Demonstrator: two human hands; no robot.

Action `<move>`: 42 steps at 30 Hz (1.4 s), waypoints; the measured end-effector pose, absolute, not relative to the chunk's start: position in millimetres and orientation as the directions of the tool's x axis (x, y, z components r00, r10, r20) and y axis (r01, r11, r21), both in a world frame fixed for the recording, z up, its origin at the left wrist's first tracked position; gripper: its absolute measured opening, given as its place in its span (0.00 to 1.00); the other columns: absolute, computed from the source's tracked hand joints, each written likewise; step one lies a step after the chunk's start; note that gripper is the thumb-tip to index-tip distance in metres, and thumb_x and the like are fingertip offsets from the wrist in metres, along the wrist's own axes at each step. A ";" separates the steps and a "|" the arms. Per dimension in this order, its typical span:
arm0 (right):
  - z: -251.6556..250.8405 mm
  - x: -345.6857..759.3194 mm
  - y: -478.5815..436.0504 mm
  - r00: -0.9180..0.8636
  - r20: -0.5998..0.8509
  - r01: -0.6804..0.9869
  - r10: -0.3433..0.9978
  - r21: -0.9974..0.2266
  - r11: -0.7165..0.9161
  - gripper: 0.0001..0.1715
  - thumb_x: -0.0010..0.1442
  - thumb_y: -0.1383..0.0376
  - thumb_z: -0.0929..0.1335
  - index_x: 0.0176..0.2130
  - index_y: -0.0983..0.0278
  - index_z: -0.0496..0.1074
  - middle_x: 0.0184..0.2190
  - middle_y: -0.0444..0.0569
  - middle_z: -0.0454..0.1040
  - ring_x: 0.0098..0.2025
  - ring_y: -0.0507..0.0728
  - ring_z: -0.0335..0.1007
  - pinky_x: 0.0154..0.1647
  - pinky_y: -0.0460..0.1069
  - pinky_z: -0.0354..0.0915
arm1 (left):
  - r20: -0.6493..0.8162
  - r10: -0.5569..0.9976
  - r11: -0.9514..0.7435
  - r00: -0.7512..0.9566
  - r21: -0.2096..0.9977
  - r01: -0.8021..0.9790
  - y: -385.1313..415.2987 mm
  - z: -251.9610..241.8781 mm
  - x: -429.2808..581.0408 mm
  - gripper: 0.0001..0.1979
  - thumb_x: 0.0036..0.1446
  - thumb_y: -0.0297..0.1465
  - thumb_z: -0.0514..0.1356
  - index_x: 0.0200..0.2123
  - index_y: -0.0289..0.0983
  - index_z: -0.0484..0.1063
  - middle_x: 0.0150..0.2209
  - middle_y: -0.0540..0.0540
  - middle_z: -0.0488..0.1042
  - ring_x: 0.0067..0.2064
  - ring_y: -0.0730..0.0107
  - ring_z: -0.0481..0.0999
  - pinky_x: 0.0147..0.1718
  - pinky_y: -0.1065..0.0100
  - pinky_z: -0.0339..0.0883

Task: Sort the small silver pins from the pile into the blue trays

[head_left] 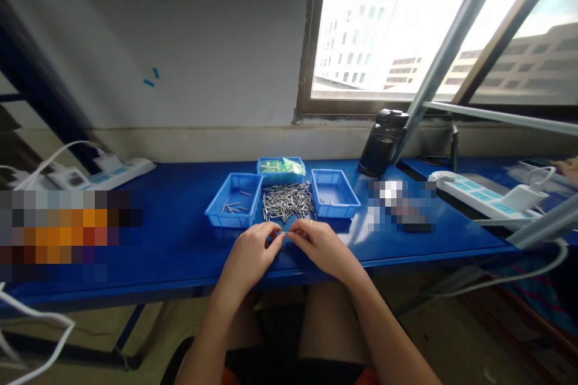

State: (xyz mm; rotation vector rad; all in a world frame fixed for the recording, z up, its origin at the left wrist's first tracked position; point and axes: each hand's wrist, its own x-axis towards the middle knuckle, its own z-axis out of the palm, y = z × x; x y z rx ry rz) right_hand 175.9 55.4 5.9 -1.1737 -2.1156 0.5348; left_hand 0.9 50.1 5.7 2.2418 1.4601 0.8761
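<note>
My left hand (253, 252) and my right hand (318, 243) meet over the front of the blue table (180, 252). Both pinch the ends of one thin metal pin (283, 232) held level between them. Just beyond the fingers lies a loose pile of metal pins (288, 200) on the table. A blue tray (235, 199) with a few pins stands left of the pile. Another blue tray (334, 193), nearly bare, stands right of it. Behind the pile sits a third blue tray holding green bags (280, 167).
A black container (383, 143) stands at the back right under the window. White power strips lie at the left (118, 172) and right (478, 197), with cables trailing off the table. Metal frame bars (451, 35) slant across the right side. Another person's hand (569, 169) shows at the far right edge.
</note>
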 end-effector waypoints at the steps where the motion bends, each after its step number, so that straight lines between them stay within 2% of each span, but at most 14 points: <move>1: 5.2 176.3 55.6 -0.386 0.350 0.574 0.854 -0.633 0.519 0.09 0.61 0.63 0.63 0.34 0.63 0.70 0.29 0.45 0.73 0.32 0.51 0.69 0.33 0.45 0.61 | 0.319 0.903 -0.426 0.289 0.562 0.709 49.2 6.5 1.7 0.11 0.57 0.36 0.51 0.35 0.39 0.71 0.35 0.48 0.75 0.37 0.66 0.73 0.37 0.68 0.64; 7: 4.7 176.8 55.6 -0.333 0.370 0.521 0.867 -0.694 0.497 0.10 0.60 0.61 0.62 0.35 0.63 0.70 0.23 0.42 0.71 0.26 0.50 0.66 0.29 0.44 0.59 | 0.371 0.879 -0.464 0.299 0.521 0.716 40.2 12.5 -3.7 0.13 0.59 0.37 0.49 0.33 0.39 0.71 0.32 0.50 0.74 0.32 0.70 0.72 0.34 0.70 0.63; 13: 10.2 176.0 52.2 -0.352 0.339 0.512 0.873 -0.711 0.482 0.09 0.60 0.62 0.62 0.34 0.63 0.70 0.25 0.43 0.72 0.27 0.51 0.67 0.28 0.44 0.59 | 0.607 0.790 -0.346 0.086 0.325 0.880 54.6 24.8 -42.5 0.14 0.59 0.38 0.49 0.33 0.38 0.70 0.34 0.47 0.73 0.36 0.67 0.71 0.36 0.68 0.63; 17: 6.0 176.2 55.4 -0.344 0.350 0.556 0.871 -0.672 0.489 0.09 0.60 0.64 0.62 0.34 0.63 0.69 0.26 0.43 0.72 0.28 0.51 0.68 0.30 0.44 0.60 | 0.660 0.746 -0.238 0.091 0.137 0.962 75.2 29.6 -62.1 0.14 0.59 0.37 0.50 0.31 0.37 0.71 0.33 0.45 0.72 0.37 0.63 0.69 0.35 0.66 0.62; 22: -3.1 175.5 61.7 -0.308 0.412 0.681 0.857 -0.534 0.501 0.08 0.60 0.66 0.62 0.37 0.63 0.69 0.31 0.47 0.72 0.33 0.53 0.68 0.35 0.46 0.60 | 0.724 0.681 -0.214 0.104 0.061 0.975 66.4 22.8 -53.5 0.15 0.59 0.37 0.50 0.41 0.36 0.71 0.37 0.42 0.71 0.38 0.60 0.69 0.39 0.63 0.63; 25: -5.0 174.2 62.4 -0.305 0.415 0.717 0.857 -0.492 0.493 0.09 0.60 0.66 0.62 0.39 0.63 0.69 0.32 0.48 0.72 0.35 0.54 0.68 0.37 0.47 0.60 | 0.685 0.715 -0.303 0.137 0.127 0.945 49.8 14.6 -36.2 0.14 0.60 0.35 0.48 0.42 0.37 0.70 0.38 0.42 0.71 0.40 0.64 0.71 0.40 0.67 0.63; 28: -4.6 173.0 61.5 -0.285 0.414 0.732 0.865 -0.489 0.475 0.08 0.59 0.67 0.62 0.38 0.63 0.69 0.32 0.48 0.72 0.36 0.54 0.68 0.38 0.47 0.61 | 0.519 0.819 -0.384 0.246 0.177 0.906 42.3 6.7 -22.4 0.15 0.61 0.34 0.46 0.45 0.39 0.68 0.40 0.45 0.72 0.41 0.65 0.73 0.37 0.70 0.64; 32: -2.9 172.9 59.9 -0.282 0.402 0.716 0.871 -0.516 0.470 0.08 0.59 0.66 0.62 0.38 0.63 0.69 0.31 0.47 0.72 0.35 0.53 0.69 0.38 0.47 0.61 | 0.319 0.916 -0.336 0.245 0.273 0.902 45.8 2.7 -18.4 0.16 0.61 0.34 0.47 0.50 0.41 0.66 0.43 0.45 0.74 0.39 0.64 0.75 0.35 0.69 0.65; 37: 1.4 173.5 57.3 -0.295 0.392 0.682 0.872 -0.553 0.479 0.09 0.59 0.65 0.62 0.37 0.63 0.71 0.31 0.47 0.73 0.34 0.53 0.69 0.36 0.46 0.62 | 0.269 0.915 -0.373 0.300 0.281 0.884 46.7 5.0 -20.7 0.18 0.61 0.33 0.45 0.51 0.40 0.66 0.45 0.43 0.74 0.45 0.63 0.73 0.40 0.68 0.64; 42: 2.5 173.5 56.6 -0.292 0.385 0.676 0.875 -0.564 0.474 0.10 0.59 0.65 0.62 0.36 0.63 0.72 0.31 0.47 0.74 0.34 0.54 0.70 0.36 0.46 0.62 | 0.245 0.909 -0.399 0.338 0.271 0.876 44.3 6.5 -20.7 0.17 0.61 0.33 0.46 0.50 0.41 0.68 0.43 0.44 0.74 0.45 0.63 0.73 0.41 0.68 0.64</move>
